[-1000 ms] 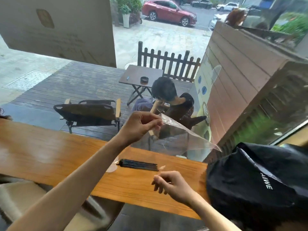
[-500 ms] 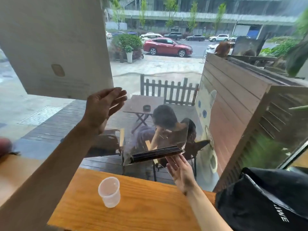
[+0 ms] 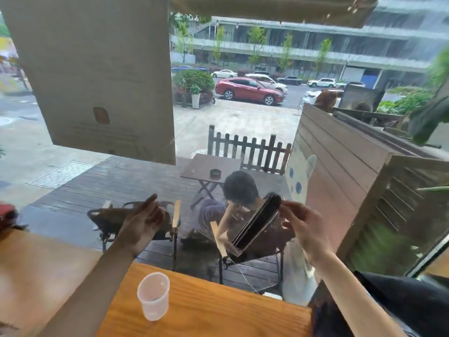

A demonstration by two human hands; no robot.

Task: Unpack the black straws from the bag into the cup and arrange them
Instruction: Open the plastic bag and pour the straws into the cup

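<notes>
Mid-unpack here — right hand pinching the top of the clear bag, black straws bunched inside, tilted, up in the air. Left hand loose and apart, gripping nothing. Cup waiting upright on the wooden counter, nothing in it yet. Probably next — getting the bag's mouth over the cup and sliding the bundle out without scattering.

- Café or drink shop, window seat: wooden counter against full-height glass
- Plastic cup on counter
- Outside: deck with folding table, chairs, picket fence
- Beyond: street, parked cars
</notes>
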